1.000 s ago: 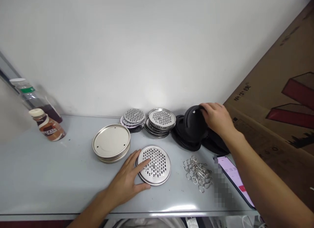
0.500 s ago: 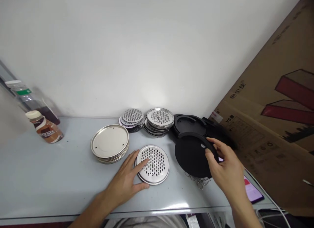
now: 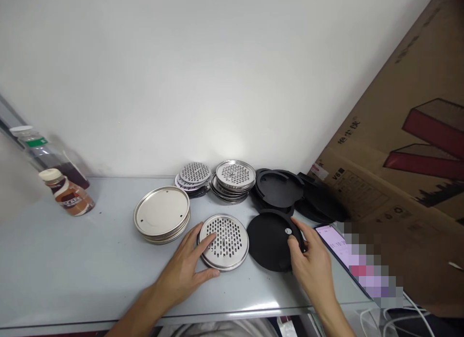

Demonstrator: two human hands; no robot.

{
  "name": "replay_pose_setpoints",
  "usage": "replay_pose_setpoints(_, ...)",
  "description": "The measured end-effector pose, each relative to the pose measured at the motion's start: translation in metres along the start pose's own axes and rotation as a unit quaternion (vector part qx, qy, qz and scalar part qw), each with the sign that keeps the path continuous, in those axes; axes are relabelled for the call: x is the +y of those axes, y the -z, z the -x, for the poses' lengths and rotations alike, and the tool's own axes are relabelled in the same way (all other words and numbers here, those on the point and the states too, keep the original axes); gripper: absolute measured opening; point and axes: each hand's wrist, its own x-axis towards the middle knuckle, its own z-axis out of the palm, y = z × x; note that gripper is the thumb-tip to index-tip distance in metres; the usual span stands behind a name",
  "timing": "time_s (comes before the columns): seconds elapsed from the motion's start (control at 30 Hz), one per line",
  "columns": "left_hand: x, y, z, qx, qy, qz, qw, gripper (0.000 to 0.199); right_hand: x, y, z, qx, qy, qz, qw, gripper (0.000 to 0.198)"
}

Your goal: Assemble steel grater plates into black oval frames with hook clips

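Note:
My left hand [image 3: 186, 259] rests at the left side of a perforated silver metal disc [image 3: 228, 242] on the table. Its fingers are spread, the index finger lying on the holes and the thumb by the front rim. My right hand [image 3: 311, 259] grips the right edge of a round black disc [image 3: 270, 242], which has a raised rim part and a small pale spot near my thumb. The black disc is low over the table, right beside the perforated disc. Whether it touches the tabletop I cannot tell.
Behind stand a stack of plain metal discs [image 3: 163, 211], small perforated discs [image 3: 195, 172], larger perforated discs [image 3: 235, 175] and black discs [image 3: 279, 189]. A phone [image 3: 333, 242] lies right, by a cardboard box [image 3: 406, 221]. Two bottles, one brown-labelled [image 3: 70, 197], stand left.
My right hand has brought the black disc down and left, beside the perforated disc. The metal rings once seen below it are now hidden. My left hand has stayed almost still.

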Motion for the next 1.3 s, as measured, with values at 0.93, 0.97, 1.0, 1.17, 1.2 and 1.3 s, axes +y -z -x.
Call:
replay_pose_setpoints(0.93, 0.005, 0.011, -0.003, -0.054, -0.012, 0.028, 0.998, 0.087, 0.001, -0.008, 0.021, -0.344, 0.094, -0.058, 0.933, 0.095)
replay_pose_setpoints(0.97, 0.005, 0.011, -0.003, -0.054, -0.016, 0.028, 0.998, 0.087, 0.001, -0.009, 0.021, -0.344, 0.093, -0.069, 0.932, 0.095)
replay_pose_setpoints(1.0, 0.005, 0.011, -0.004, -0.053, -0.02, 0.028, 0.998, 0.087, -0.001, -0.01, 0.022, -0.344, 0.092, -0.082, 0.931, 0.095)
replay_pose_setpoints(1.17, 0.005, 0.009, -0.005, -0.039, -0.014, 0.033, 0.999, 0.088, -0.015, -0.02, 0.027, -0.339, 0.083, -0.121, 0.929, 0.098)
replay_pose_setpoints(1.2, 0.005, 0.008, -0.005, -0.039, -0.011, 0.037, 0.998, 0.09, -0.017, -0.021, 0.028, -0.338, 0.082, -0.123, 0.929, 0.099)
replay_pose_setpoints(1.3, 0.004, 0.006, -0.005, -0.039, 0.0, 0.053, 0.998, 0.102, -0.019, -0.024, 0.031, -0.337, 0.081, -0.13, 0.929, 0.1)
